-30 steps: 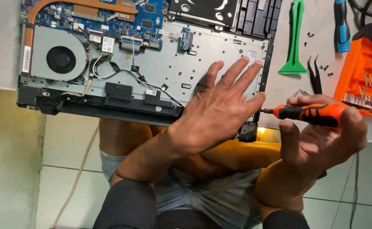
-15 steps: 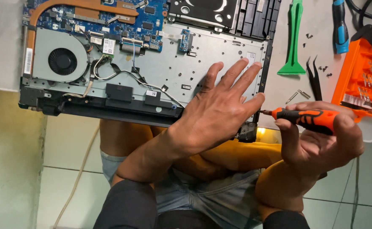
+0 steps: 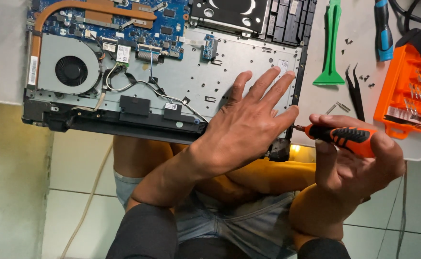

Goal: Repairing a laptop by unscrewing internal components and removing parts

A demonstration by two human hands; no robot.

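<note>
While left hand (image 3: 249,129) lies flat, fingers spread, on opened laptop (image 3: 172,72) near its right front corner — right hand (image 3: 359,163) has grip closed round orange-black screwdriver (image 3: 340,135), tip at laptop's right edge. Laptop sits on desk (image 3: 359,103), front edge overhanging lap. Likely stiff, moderately heavy chassis — but exposed board, fan (image 3: 71,71), thin cables fragile. Best held by metal frame edges. Screwdriver light, ribbed handle unlikely to slip.

Right hand (image 3: 359,160) lower, screwdriver (image 3: 342,135) tilted slightly, tip seemingly closer to laptop (image 3: 181,81) edge
</note>
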